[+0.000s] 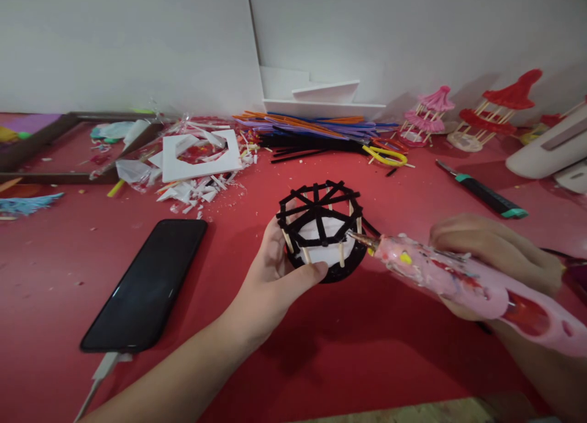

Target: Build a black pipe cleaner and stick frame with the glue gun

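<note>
My left hand [279,261] is closed round the lower rim of a small round model [316,212], its thumb across the front. The model has a white base, short wooden posts and a spoked top of black fuzzy strips. In my right hand [495,252] is a pink hot glue gun [449,276], stained with dried glue, its metal nozzle pointing left. That tip meets or nearly meets the right front edge of the black top. The glue gun's body hides part of my right fingers.
Left of the model lies a black phone [147,282] with a white cable. Behind are a cut foam board [202,154], scraps and a bundle of pipe cleaners [316,132]. A utility knife [486,194], a pink model [426,117] and a red model [495,114] are at right.
</note>
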A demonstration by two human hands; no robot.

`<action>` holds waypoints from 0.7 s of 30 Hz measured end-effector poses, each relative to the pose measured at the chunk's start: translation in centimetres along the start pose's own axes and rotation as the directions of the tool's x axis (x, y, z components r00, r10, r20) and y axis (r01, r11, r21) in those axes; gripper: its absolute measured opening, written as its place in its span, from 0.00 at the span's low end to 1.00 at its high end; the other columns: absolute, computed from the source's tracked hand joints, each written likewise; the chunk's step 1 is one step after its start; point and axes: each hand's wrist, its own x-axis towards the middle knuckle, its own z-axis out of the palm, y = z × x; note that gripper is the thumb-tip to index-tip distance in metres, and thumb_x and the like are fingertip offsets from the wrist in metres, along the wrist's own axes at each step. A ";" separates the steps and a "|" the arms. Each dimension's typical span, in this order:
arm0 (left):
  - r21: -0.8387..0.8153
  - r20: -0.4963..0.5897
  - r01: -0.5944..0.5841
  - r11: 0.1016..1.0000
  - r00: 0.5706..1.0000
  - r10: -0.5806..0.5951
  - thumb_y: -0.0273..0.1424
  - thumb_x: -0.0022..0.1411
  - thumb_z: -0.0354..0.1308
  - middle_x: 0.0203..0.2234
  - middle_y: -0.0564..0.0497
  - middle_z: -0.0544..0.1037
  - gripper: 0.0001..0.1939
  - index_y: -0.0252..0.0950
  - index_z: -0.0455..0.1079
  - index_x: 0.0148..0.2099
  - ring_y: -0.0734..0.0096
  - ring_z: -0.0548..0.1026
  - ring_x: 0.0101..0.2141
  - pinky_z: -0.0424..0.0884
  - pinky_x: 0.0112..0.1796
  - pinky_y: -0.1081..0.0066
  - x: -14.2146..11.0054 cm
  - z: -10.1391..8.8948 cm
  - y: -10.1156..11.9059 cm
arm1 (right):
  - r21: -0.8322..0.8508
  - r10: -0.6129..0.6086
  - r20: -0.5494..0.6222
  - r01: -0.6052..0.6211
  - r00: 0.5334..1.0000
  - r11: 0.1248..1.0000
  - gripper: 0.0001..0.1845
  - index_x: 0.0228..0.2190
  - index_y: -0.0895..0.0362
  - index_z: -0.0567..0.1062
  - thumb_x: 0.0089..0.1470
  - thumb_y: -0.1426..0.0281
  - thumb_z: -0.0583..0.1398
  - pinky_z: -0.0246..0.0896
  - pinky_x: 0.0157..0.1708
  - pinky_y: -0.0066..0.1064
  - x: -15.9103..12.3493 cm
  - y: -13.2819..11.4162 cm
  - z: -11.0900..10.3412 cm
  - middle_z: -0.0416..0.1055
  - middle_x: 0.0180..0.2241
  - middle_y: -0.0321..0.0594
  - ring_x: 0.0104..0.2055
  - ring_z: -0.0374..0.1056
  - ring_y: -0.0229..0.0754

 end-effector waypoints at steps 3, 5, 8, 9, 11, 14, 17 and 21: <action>-0.012 0.013 0.003 1.000 1.000 -0.002 0.26 0.52 0.71 0.48 0.53 0.78 0.28 0.46 0.69 0.53 0.61 0.74 0.52 0.71 0.51 0.67 0.0 0.0 0.0 | 0.017 0.003 0.014 -0.003 1.000 1.000 0.05 0.33 0.52 0.72 0.55 0.74 0.59 0.69 0.31 0.39 0.0 0.0 0.1 0.68 0.29 0.39 0.31 0.71 0.46; -0.022 0.018 0.003 1.000 1.000 -0.003 0.26 0.52 0.71 0.47 0.53 0.79 0.26 0.45 0.69 0.52 0.61 0.75 0.51 0.72 0.51 0.66 0.0 0.0 0.0 | 0.029 -0.018 0.015 0.018 1.000 0.999 0.05 0.33 0.53 0.72 0.55 0.75 0.58 0.68 0.31 0.39 0.1 0.2 0.1 0.68 0.28 0.39 0.31 0.70 0.46; -0.031 0.023 -0.005 1.000 1.000 0.005 0.26 0.52 0.71 0.46 0.52 0.79 0.26 0.45 0.70 0.52 0.61 0.76 0.50 0.72 0.51 0.65 0.1 -0.1 -0.1 | 0.033 -0.044 0.025 0.043 0.999 0.999 0.05 0.33 0.53 0.72 0.55 0.75 0.58 0.69 0.31 0.39 0.1 0.4 0.1 0.67 0.28 0.40 0.32 0.70 0.46; -0.032 0.024 -0.006 0.999 1.000 0.007 0.26 0.52 0.71 0.46 0.52 0.79 0.26 0.45 0.70 0.52 0.60 0.76 0.51 0.72 0.51 0.65 0.1 -0.1 -0.1 | 0.032 -0.047 0.024 0.047 0.999 0.998 0.04 0.33 0.53 0.72 0.55 0.74 0.59 0.69 0.31 0.39 0.2 0.4 0.0 0.67 0.29 0.40 0.32 0.70 0.46; -0.030 0.023 -0.004 1.000 1.000 0.005 0.26 0.52 0.71 0.46 0.52 0.79 0.27 0.45 0.70 0.53 0.60 0.76 0.51 0.72 0.51 0.65 0.0 -0.1 -0.1 | 0.031 -0.042 0.013 0.042 0.999 0.999 0.04 0.33 0.54 0.71 0.55 0.75 0.59 0.69 0.31 0.39 0.2 0.4 -0.1 0.67 0.29 0.40 0.31 0.70 0.46; -0.032 0.022 -0.001 1.000 1.000 0.002 0.27 0.52 0.71 0.47 0.53 0.79 0.28 0.47 0.69 0.54 0.61 0.76 0.51 0.73 0.50 0.66 -0.1 -0.2 -0.1 | 0.035 -0.029 0.020 0.028 0.999 0.999 0.03 0.32 0.54 0.70 0.54 0.74 0.60 0.68 0.30 0.38 0.3 0.2 -0.2 0.66 0.29 0.39 0.31 0.69 0.44; -0.034 0.029 -0.005 0.999 1.000 0.006 0.27 0.53 0.71 0.46 0.53 0.79 0.27 0.47 0.70 0.54 0.62 0.76 0.50 0.73 0.50 0.67 -0.1 -0.2 -0.1 | 0.032 -0.001 0.044 0.000 0.999 0.999 0.03 0.33 0.53 0.70 0.54 0.72 0.61 0.68 0.30 0.37 0.4 0.0 -0.1 0.67 0.30 0.39 0.31 0.69 0.44; -0.026 0.023 -0.001 1.000 1.000 0.001 0.28 0.52 0.71 0.46 0.53 0.79 0.26 0.46 0.71 0.53 0.61 0.76 0.50 0.73 0.50 0.65 -0.2 -0.2 -0.1 | 0.020 -0.054 -0.003 0.054 0.999 0.998 0.06 0.32 0.54 0.71 0.51 0.75 0.63 0.67 0.28 0.35 0.5 0.2 0.1 0.67 0.28 0.38 0.29 0.70 0.43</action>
